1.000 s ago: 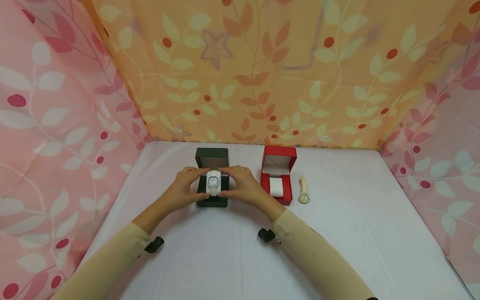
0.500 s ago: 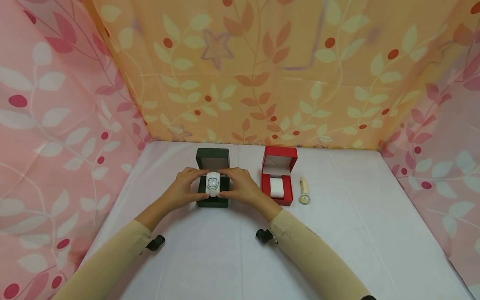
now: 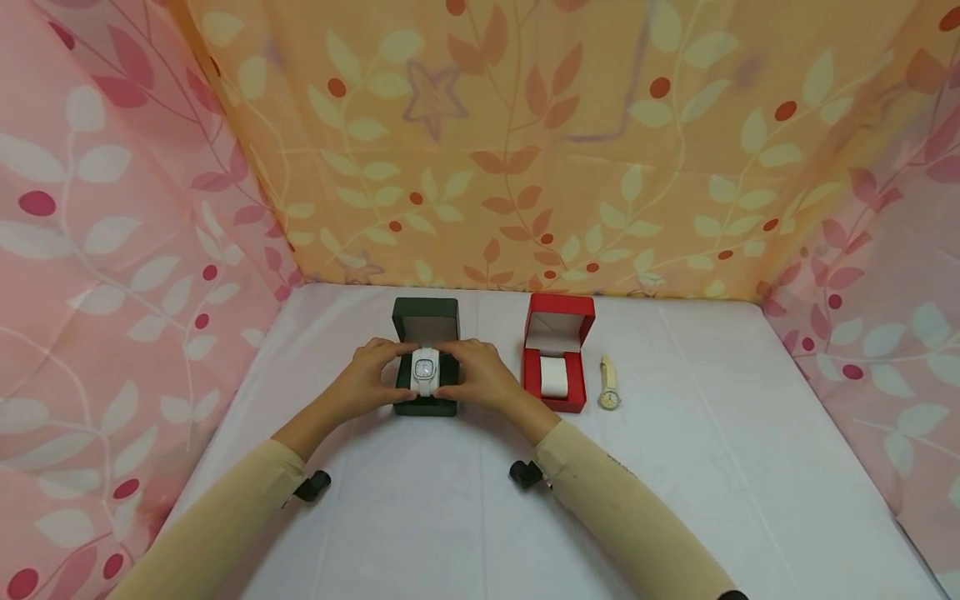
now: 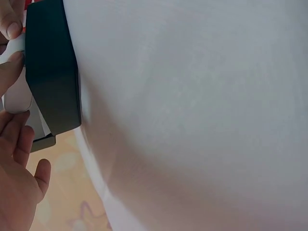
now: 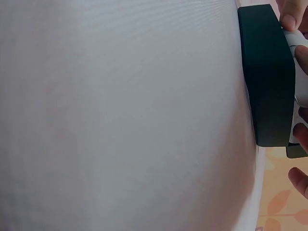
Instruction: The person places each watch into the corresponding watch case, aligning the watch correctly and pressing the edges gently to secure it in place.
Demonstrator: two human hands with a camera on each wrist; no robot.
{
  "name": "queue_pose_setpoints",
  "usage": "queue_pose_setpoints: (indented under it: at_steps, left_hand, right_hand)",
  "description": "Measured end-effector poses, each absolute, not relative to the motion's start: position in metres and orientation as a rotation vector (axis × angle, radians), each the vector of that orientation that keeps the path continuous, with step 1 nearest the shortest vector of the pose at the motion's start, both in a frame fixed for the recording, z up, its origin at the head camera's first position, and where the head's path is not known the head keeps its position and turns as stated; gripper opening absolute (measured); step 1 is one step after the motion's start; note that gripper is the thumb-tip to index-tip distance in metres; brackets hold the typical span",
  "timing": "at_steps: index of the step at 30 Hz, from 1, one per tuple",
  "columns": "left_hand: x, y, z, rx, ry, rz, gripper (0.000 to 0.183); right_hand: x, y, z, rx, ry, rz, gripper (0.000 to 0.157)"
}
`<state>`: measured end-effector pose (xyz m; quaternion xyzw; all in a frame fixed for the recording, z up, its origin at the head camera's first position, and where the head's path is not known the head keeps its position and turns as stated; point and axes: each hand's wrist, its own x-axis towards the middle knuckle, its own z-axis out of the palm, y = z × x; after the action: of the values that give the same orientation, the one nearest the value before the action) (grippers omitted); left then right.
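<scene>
A white watch [image 3: 424, 369] wrapped round a white cushion [image 4: 17, 96] sits at the mouth of the open dark green box [image 3: 425, 407]. My left hand [image 3: 370, 377] pinches the cushion's left side between thumb and fingers. From the right, my right hand [image 3: 477, 372] grips it the same way. In the left wrist view the cushion stands partly above the box wall [image 4: 52, 72]. The right wrist view shows the cushion [image 5: 301, 84] behind the green wall [image 5: 269, 77], with fingertips on it; its lower part is hidden.
To the right stands an open red box [image 3: 531, 383] with a white cushion [image 3: 553, 377] inside. Beside it lies a cream-strapped watch [image 3: 608, 383] on the white-covered table [image 3: 420, 517]. Patterned cloth [image 3: 510, 167] hangs behind and at both sides.
The cushion with the white watch has shifted very slightly down and left in the head view, both hands moving with it. The boxes and the other watch stay put.
</scene>
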<state>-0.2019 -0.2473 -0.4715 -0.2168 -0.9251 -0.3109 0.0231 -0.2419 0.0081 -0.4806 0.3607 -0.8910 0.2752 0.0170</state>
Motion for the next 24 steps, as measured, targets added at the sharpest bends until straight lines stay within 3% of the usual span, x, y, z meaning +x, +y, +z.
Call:
queue_pose_setpoints:
  at_steps: [24]
  left_hand:
    - [-0.2016,-0.2471,-0.4761,-0.654,-2.898,-0.963,0.079]
  right_hand:
    - [-0.2398,0.0076,-0.4808,1.106,-2.816,0.855,0.068]
